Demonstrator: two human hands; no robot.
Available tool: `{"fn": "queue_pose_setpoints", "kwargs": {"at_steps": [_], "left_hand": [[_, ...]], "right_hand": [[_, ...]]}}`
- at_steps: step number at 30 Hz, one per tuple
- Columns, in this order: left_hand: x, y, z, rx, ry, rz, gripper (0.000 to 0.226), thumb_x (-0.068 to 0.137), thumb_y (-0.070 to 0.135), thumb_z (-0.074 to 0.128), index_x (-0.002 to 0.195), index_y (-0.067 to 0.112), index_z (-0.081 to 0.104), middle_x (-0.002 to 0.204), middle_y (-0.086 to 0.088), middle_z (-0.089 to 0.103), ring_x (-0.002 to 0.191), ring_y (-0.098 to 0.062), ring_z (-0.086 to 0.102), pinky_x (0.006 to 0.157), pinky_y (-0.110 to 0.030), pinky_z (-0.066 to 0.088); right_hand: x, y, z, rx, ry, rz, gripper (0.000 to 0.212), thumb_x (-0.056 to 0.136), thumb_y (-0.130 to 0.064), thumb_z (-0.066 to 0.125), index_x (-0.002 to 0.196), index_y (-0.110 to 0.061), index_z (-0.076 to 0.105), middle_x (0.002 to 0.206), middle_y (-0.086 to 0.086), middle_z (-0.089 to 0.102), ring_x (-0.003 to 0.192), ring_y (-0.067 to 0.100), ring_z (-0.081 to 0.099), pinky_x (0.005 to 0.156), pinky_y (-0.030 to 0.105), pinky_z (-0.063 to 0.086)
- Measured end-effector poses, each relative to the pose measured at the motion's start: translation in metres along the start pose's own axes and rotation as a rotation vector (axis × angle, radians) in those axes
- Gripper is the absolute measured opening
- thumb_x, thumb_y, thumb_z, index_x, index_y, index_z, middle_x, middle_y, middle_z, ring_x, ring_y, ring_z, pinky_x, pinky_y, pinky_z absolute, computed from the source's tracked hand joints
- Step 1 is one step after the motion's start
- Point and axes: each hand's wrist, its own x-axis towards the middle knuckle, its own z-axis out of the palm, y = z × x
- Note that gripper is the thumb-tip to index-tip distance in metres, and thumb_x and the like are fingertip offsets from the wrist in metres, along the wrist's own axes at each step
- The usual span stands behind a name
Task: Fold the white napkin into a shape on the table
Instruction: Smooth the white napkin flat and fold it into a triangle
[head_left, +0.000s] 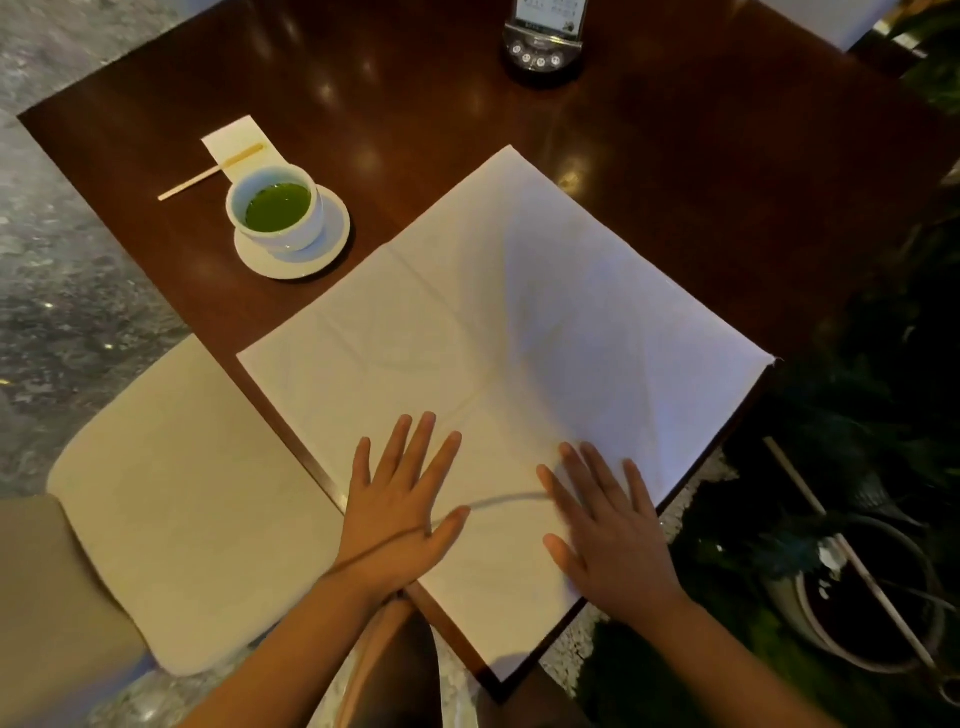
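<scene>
Smoothing step: both hands flat, fingers spread, on napkin (498, 332) at near table (675, 171) corner.
L hand (397, 512): open, pressing.
R hand (608, 530): open, pressing.
Next: prob. lift a corner, fold across.

Bare dark wooden table (467, 119) is lying open beyond the white napkin (519, 322). A cup of green liquid (275, 208) on its saucer (332, 244) is standing near the napkin's left edge; a call-button stand (543, 47) is occupying the far side.
</scene>
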Motion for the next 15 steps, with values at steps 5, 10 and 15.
{"fn": "queue_pose_setpoints", "kwargs": {"at_steps": [5,10,15], "left_hand": [[0.000,0.000,-0.003,0.019,-0.047,-0.012,0.070,0.091,0.063,0.022,0.151,0.027,0.014,0.159,-0.006,0.009,0.146,-0.028,0.004,0.112,-0.057,0.004],[-0.026,0.012,-0.012,-0.078,-0.060,0.223,0.067,0.095,0.056,0.029,0.151,0.021,0.018,0.159,-0.004,0.009,0.146,-0.022,0.006,0.112,-0.056,0.008],[-0.069,0.027,-0.004,-0.138,-0.101,0.412,0.065,0.093,0.054,0.044,0.147,0.019,0.032,0.155,-0.001,0.026,0.145,-0.017,0.015,0.117,-0.037,0.009]], "right_hand": [[-0.004,0.004,-0.001,-0.007,-0.016,-0.002,0.063,0.094,-0.052,0.028,0.147,-0.021,0.023,0.156,0.009,0.015,0.144,0.028,0.011,0.110,0.056,0.018],[-0.023,0.007,-0.003,-0.027,-0.001,-0.254,0.061,0.095,-0.050,0.028,0.147,-0.019,0.023,0.155,0.011,0.015,0.143,0.027,0.013,0.110,0.053,0.015],[-0.050,0.003,0.001,0.008,0.028,-0.508,0.048,0.086,-0.046,0.055,0.127,-0.022,0.052,0.141,0.009,0.047,0.136,0.024,0.031,0.109,0.047,0.031]]}}
